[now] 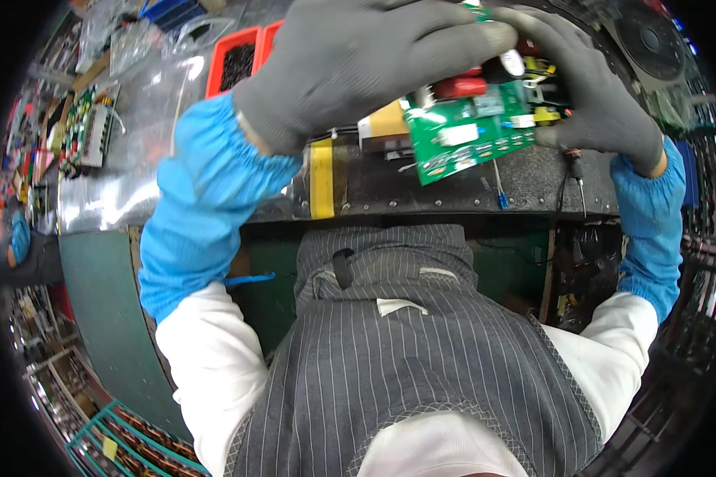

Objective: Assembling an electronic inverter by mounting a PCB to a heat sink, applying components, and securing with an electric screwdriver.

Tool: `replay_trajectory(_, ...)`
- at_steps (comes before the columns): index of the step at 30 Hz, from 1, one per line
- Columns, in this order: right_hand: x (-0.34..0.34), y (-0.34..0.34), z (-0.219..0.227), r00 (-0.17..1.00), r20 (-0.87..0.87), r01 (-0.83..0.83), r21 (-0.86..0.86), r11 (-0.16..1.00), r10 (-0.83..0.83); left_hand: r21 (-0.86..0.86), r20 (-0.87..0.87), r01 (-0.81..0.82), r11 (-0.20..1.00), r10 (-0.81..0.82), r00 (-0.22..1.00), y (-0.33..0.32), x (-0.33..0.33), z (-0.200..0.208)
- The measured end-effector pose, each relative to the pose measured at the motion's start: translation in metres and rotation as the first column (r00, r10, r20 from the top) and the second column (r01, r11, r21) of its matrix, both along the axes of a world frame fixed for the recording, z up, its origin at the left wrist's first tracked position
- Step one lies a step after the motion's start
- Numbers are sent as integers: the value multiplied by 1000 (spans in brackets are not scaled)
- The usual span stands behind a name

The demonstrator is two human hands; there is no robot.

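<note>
Workbench surface (453,187) is seen dark and worn, edged with a yellow-and-black stripe (321,176), with a shiny metal sheet (135,159) to the left. A green circuit board (469,135) is held up above the bench between both hands, tilted, with a red part, a white cylinder and yellow pieces mounted on it. The left hand (350,63), in a grey glove, is laid over the board's top left, fingers together and curled onto the upper edge. The right hand (597,87), also grey-gloved, is clamped on the board's right side, fingertips meeting the left hand's near the white cylinder. Blue sleeve covers (207,207) are worn over white sleeves on both forearms. A tan box-like part (383,123) is seen just behind the board's left edge. A small screwdriver with a blue handle (501,197) is lying on the bench below the board, and a black-tipped tool with a cable (573,167) is beside the right wrist. Red bins (235,60) holding dark small parts are set at the back left. Other boards (87,131) are stacked far left. A grey striped apron (406,350) fills the lower middle.
</note>
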State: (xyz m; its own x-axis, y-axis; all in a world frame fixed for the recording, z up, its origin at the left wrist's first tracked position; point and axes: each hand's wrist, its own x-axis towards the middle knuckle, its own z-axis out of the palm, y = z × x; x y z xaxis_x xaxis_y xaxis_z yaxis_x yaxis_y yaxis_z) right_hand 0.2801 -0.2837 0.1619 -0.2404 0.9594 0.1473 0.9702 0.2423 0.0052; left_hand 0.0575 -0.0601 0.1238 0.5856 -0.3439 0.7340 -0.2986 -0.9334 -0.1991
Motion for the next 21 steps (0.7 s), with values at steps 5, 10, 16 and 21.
replay_trajectory(5, 24, 11, -15, 962, -261, -91, -52, 994, 75, 120, 49, -224, 967, 219, 974, 36, -1, -21)
replay_trajectory(10, 39, 20, -38, 911, -363, 66, -335, 940, -193, -411, -151, -240, 879, 194, 969, 51, -44, -31)
replay_trajectory(16, 51, 55, -68, 937, -338, -36, -336, 941, -85, -560, -312, -379, 737, 236, 920, 51, -65, -66)
replay_trajectory(21, 59, 59, -76, 940, -336, -80, -378, 922, -57, -593, -496, -516, 618, 223, 839, 43, -64, -58)
